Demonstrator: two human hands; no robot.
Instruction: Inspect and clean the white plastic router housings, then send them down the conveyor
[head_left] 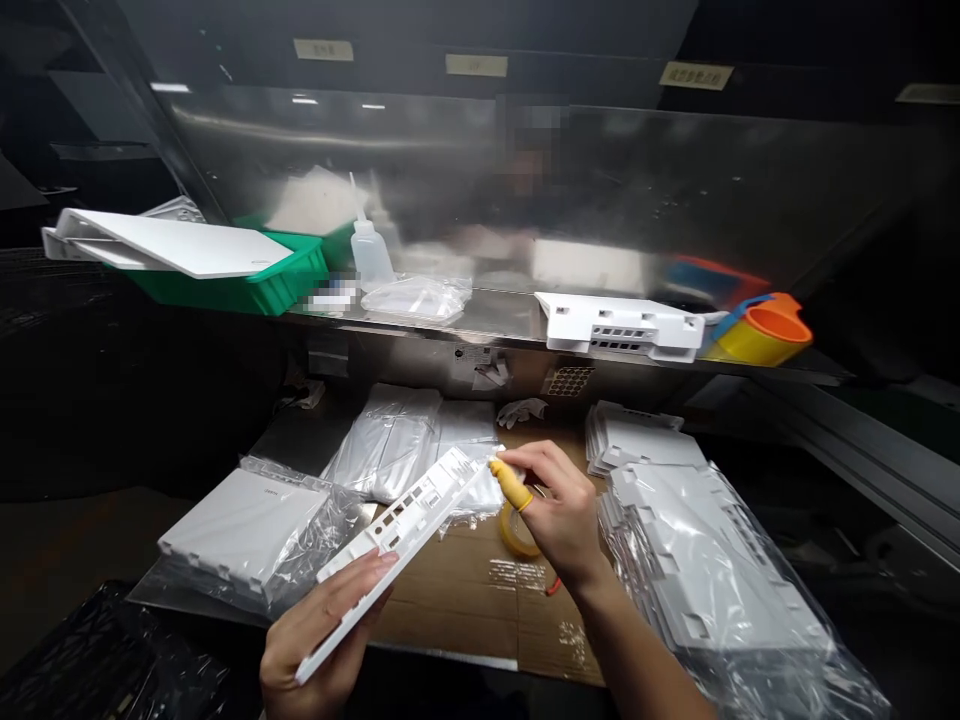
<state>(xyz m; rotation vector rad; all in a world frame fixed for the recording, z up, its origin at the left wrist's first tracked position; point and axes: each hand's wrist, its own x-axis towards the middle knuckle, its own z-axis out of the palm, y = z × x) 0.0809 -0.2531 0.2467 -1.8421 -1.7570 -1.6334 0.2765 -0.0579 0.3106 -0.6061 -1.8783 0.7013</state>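
A white plastic cover point(448, 492) with rows of rectangular cut-outs is held tilted over the bench, its far end raised to the right. My left hand point(326, 625) is closed around its near end, with fingers along the slotted side. At the far corner, my right hand point(559, 500) pinches the cover between thumb and forefinger. A yellow finger cot point(512, 487) covers that thumb. Beneath the right hand, a roll of yellow tape point(519, 535) lies on brown cardboard point(442, 610), partly hidden by the fingers.
Bagged white covers lie at left point(240, 520) and are stacked at right point(720, 560). Clear plastic bags point(394, 430) lie behind. The shelf above carries a green bin point(262, 285), a squeeze bottle point(371, 255), another white cover point(622, 330) and a yellow-orange tape dispenser point(769, 335).
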